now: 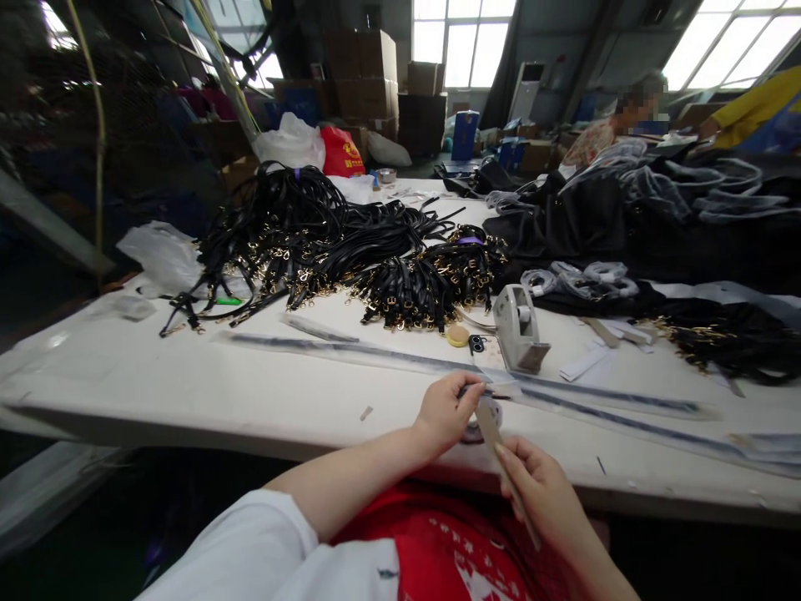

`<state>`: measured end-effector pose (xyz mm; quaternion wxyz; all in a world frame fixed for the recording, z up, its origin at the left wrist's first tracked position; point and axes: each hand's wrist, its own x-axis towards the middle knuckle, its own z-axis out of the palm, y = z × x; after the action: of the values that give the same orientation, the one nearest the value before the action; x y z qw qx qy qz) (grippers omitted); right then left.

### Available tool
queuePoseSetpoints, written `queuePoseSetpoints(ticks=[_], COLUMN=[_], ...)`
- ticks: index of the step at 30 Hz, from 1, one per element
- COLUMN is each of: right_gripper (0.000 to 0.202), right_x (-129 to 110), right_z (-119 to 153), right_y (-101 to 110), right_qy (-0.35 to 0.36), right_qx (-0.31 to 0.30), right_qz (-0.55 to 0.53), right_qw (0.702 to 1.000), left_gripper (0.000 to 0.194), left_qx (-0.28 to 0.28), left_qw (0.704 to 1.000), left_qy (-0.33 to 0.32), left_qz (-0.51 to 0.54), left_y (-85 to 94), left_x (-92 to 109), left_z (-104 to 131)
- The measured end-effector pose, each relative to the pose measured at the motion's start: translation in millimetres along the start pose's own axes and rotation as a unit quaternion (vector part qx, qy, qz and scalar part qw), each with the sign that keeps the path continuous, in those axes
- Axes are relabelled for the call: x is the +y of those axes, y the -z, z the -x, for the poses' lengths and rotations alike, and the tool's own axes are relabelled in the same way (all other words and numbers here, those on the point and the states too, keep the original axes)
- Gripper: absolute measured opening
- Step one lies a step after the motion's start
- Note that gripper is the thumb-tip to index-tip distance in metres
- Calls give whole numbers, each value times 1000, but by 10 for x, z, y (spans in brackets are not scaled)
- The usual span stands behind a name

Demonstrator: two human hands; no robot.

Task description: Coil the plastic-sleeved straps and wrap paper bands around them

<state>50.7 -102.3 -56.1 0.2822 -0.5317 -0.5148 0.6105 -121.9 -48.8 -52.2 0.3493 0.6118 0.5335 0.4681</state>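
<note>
My left hand [445,411] is closed in a pinch at the front of the table, on what looks like the end of a dark strap [499,395] in clear plastic. Just beneath its fingers sits a small plastic-wrapped coil [474,431], partly hidden. My right hand [543,482] grips a flat grey-brown strip [490,427], which slants up so that its top end is close to my left fingertips. Long dark straps in clear sleeves [388,357] lie across the table behind my hands. Beyond them stand a tape dispenser [518,330] and a phone [490,352].
Black straps with gold buckles [406,292] are heaped mid-table. A yellow tape roll [457,335] lies beside the phone. Wrapped coils [588,280], paper strips [588,361] and black material [576,221] are to the right. A plastic bag [163,259] rests left. Other people work at the back right.
</note>
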Motion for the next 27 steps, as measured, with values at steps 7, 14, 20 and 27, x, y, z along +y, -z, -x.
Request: queuePoseSetpoints(ticks=[7, 14, 20, 27], right_gripper=[49, 47, 46, 48], right_x=[18, 9, 43, -38], right_z=[48, 37, -3, -78], right_y=[58, 11, 1, -193], right_qy=[-40, -33, -29, 25], right_qx=[1, 20, 39, 184], right_qz=[-94, -83, -91, -235], right_qw=[995, 996, 995, 954], left_gripper=[27, 28, 28, 29], left_qx=[17, 23, 39, -20], left_qw=[999, 988, 964, 912], left_qy=[-28, -123, -202, -325], left_qz=[-33, -85, -167, -249], left_y=[-5, -70, -102, -294], left_x=[119, 192, 245, 248], left_z=[-16, 17, 53, 235])
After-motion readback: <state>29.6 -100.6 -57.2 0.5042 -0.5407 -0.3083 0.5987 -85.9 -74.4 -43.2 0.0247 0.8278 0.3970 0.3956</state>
